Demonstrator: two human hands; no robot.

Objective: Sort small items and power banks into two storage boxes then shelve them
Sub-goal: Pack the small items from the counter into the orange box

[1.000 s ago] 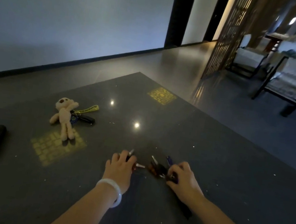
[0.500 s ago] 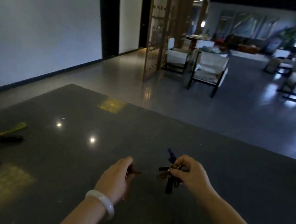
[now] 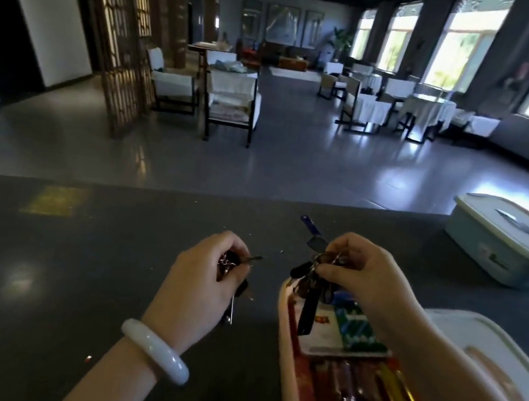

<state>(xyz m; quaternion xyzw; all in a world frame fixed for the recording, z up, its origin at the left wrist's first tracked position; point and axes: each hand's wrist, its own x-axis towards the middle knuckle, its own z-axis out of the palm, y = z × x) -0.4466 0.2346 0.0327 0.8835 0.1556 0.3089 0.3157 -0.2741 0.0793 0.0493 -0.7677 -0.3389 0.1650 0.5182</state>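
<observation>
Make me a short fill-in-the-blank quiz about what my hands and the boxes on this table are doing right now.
1. Each hand grips a bunch of ____.
2. The right hand holds its bunch above the open ____ box.
3. The bracelet sits on the ____ wrist.
4. The blue box at the far right has its lid ____.

Missing words: keys; pink; left; on
</observation>
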